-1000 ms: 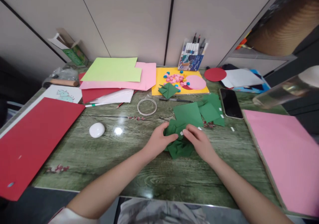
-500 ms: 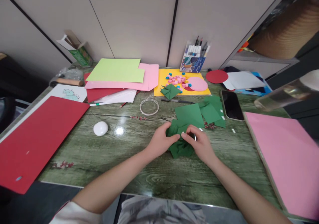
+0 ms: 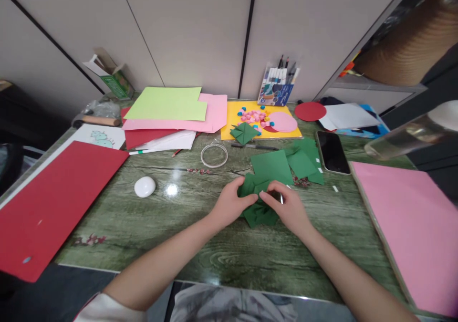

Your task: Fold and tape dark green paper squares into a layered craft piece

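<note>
The green paper (image 3: pixel 258 215) is in the near middle of the counter (image 3: pixel 200 233), a bunch of folds under both hands. The left hand (image 3: pixel 232 202) has its grip clamped on the left side of it, thumb on top. The right hand (image 3: pixel 289 205) has thumb and finger tips close together at the top of the bunch. I cannot tell what that grip pinches, as the bit is too small. If the right hand pulls too hard, a fold could rip. If the left grip gets loose, the folds could slip and go crooked.

A white strip (image 3: pixel 281 199) sits by the right hand; if it is sticky, it could stick to the wrong spot. Just past the hands, flat green sheets (image 3: pixel 272 165) lie close, so a push could bend or slide them. The phone (image 3: pixel 332 152) is to their right.

Farther out, small balls (image 3: pixel 252 116) lie loose on the yellow sheet (image 3: pixel 232 130), and a bump could make them roll. At far right is a clear bottle (image 3: pixel 397 133). If it holds water, a knock could wet the paper.
</note>
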A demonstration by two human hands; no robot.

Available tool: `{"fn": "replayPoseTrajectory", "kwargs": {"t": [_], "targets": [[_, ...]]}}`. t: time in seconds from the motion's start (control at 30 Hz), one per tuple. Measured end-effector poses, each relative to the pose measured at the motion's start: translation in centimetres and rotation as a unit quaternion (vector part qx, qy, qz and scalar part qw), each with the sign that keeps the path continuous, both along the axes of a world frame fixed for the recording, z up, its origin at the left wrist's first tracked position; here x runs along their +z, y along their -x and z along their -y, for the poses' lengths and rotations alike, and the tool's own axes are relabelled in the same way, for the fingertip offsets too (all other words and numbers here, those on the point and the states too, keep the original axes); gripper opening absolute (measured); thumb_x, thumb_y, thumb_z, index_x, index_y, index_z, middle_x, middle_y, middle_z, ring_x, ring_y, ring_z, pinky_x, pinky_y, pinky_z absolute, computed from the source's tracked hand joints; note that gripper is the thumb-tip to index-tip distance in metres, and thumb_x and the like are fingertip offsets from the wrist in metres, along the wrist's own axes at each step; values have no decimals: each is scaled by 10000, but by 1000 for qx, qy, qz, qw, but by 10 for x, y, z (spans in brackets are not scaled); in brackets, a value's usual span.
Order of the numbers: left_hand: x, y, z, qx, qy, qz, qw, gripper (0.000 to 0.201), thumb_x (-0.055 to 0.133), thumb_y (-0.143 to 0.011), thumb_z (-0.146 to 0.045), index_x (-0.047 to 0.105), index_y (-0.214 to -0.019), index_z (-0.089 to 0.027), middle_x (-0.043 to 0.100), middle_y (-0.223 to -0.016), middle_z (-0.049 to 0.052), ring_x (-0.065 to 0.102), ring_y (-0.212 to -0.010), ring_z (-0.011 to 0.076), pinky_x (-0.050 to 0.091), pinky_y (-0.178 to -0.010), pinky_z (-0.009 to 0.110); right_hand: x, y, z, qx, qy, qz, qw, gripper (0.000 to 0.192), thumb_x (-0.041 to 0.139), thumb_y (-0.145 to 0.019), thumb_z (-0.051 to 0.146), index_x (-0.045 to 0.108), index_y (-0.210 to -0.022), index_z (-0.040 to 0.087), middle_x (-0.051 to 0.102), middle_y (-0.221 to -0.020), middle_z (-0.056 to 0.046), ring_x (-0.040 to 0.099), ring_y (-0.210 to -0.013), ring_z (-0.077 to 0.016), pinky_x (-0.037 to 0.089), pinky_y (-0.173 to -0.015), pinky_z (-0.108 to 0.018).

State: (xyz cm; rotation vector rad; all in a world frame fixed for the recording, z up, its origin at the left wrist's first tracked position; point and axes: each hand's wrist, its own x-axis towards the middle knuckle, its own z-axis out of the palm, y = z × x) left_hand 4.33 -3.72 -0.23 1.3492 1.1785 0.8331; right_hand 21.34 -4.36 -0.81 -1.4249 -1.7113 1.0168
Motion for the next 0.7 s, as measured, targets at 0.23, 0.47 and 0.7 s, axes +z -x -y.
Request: {"fn": "replayPoseTrajectory", "kwargs": {"t": [0.23,0.47,0.7], "targets": [[2,-1,3,0,-29,-39,999,175,598,-708,-200,582,-877,-156,591,-798,-5,513,-732,153,411,-682,269,-2,0,0,2,12,0,1000,290,538,-806,383,441,-605,198,419,-601,36,401,-580,-119,302,-541,-249],[1,0,1,8,-18,-40,999,183,599,-707,-213,578,-881,-160,593,-803,-5,516,-740,159,412,-688,274,2,-2,-1,24,19,15,999,271,499,-828,399,498,-647,196,483,-635,18,444,-614,-131,341,-570,-253],[4,0,2,-2,-21,-39,999,151,599,-699,-205,586,-842,-161,587,-778,-11,510,-720,153,412,-680,266,4,-2,3,3,-13,52,999,278,555,-805,383,451,-619,203,466,-628,20,450,-632,-139,343,-585,-262]]}}
